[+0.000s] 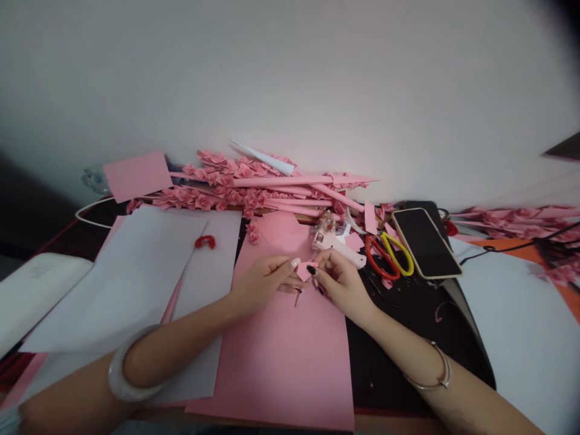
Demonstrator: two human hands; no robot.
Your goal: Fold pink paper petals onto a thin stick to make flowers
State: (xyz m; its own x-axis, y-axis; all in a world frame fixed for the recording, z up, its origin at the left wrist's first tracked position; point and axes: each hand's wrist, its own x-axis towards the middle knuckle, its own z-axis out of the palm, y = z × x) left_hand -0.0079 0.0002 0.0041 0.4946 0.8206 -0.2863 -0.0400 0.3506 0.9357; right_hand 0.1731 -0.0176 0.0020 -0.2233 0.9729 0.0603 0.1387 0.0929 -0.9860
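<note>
My left hand (pixel 265 279) and my right hand (pixel 339 279) meet over a large pink paper sheet (pixel 285 356). Both pinch a small piece of folded pink paper (pixel 304 269) between thumb and fingers. A white glue gun (pixel 336 244) lies just beyond my right hand. A thin dark stick pokes down below my left fingers. I wear a pale bangle on the left wrist and a thin metal bracelet on the right.
White sheets (pixel 136 272) lie at the left with a small red scrap (pixel 205 241). Pink paper roses and rolled stems (pixel 254 187) pile along the wall. Red and yellow scissors (pixel 389 255) and a phone (pixel 426 241) sit right. A white box (pixel 31 290) is far left.
</note>
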